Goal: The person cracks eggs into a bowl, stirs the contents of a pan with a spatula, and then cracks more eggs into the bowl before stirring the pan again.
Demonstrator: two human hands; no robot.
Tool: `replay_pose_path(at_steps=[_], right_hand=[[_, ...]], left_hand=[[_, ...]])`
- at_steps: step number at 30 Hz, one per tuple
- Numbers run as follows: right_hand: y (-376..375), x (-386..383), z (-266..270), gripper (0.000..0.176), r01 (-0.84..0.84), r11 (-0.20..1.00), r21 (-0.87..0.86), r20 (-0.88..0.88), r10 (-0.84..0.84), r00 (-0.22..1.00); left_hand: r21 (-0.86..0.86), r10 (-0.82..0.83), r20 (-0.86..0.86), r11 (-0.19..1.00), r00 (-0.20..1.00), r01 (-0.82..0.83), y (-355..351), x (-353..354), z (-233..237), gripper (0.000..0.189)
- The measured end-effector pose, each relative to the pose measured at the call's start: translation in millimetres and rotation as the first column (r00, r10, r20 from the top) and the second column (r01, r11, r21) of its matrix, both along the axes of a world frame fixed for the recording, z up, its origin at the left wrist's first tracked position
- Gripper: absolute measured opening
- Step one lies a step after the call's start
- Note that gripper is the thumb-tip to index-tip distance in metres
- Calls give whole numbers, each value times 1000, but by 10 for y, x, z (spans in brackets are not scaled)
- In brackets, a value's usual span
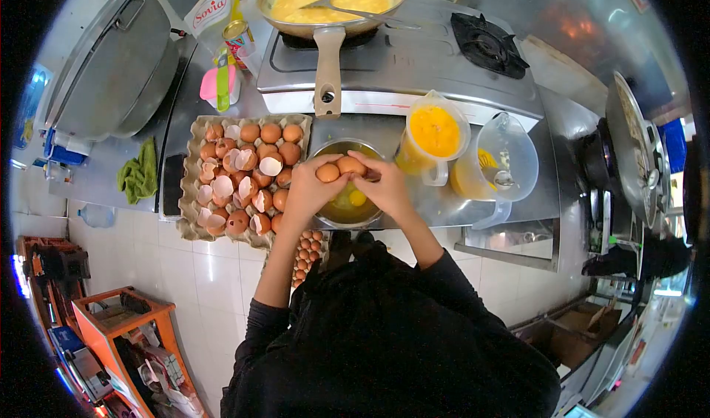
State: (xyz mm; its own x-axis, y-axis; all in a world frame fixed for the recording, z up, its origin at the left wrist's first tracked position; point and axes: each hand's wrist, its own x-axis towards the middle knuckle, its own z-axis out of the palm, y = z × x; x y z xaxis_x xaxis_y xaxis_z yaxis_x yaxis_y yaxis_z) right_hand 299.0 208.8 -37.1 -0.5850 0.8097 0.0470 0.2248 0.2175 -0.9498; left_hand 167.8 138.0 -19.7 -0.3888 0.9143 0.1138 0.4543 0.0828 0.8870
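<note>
Over a metal bowl [379, 212] my two hands come together. My left hand [307, 185] is closed around a brown egg [327, 172], and my right hand [382, 183] grips another brown egg [351, 166]; the two shells meet side by side. Below them, a yellow yolk [358, 198] lies in clear egg white in the bowl. Left of the bowl is a cardboard egg tray [194, 229] with whole brown eggs and several cracked, hollow shells. Part of the bowl is hidden behind my fingers.
Two clear jugs, one with beaten egg [435, 131] and one with a whisk [487, 159], stand right. Behind, a pan [329, 30] of yellow mixture sits on the stove [421, 70], its handle pointing toward me. A green cloth [138, 172] and large pot [111, 70] are left.
</note>
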Motion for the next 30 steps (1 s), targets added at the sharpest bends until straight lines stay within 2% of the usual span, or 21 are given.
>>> replay_pose_path(at_steps=[1,7,10,11,13,16,19,23,24,26,28,30], right_hand=[[7,8,-23,40,-34,999,-33,-38,33,999],[15,58,-15,46,-69,995,-66,6,70,998],[19,132,53,46,-158,987,36,109,153,982],[19,144,65,46,-153,967,203,114,132,985],[13,116,85,46,-143,844,517,99,107,989],[-31,68,165,43,-170,721,672,244,1,970],[-117,-86,321,43,-221,928,301,126,191,973],[-256,-476,371,42,-381,900,213,-69,403,913],[-321,-618,340,42,-387,883,266,-77,420,904],[-468,-920,400,43,-446,844,297,-52,481,875],[-647,-1152,407,44,-461,807,370,25,487,873],[-780,-1321,322,43,-444,756,481,153,426,892]], left_hand=[[8,4,-2,1000,1000,-4,-1,1,7,32],[57,1,0,998,1000,-1,1,-29,-11,30],[43,-39,-3,998,999,40,-3,-113,17,31],[39,-67,-15,997,998,68,-9,-125,48,32],[78,-92,-70,992,993,98,-31,-164,48,32],[211,-63,-171,972,983,99,-78,-160,33,31],[81,-29,-1,996,1000,29,-235,-188,114,29],[139,190,78,970,979,-199,-643,-489,55,24],[150,235,182,953,955,-263,-761,-591,9,20],[163,388,222,890,894,-427,-1000,-716,88,13],[159,538,101,821,837,-548,-1207,-839,164,13],[75,621,-14,782,783,-619,-1339,-915,214,12]])
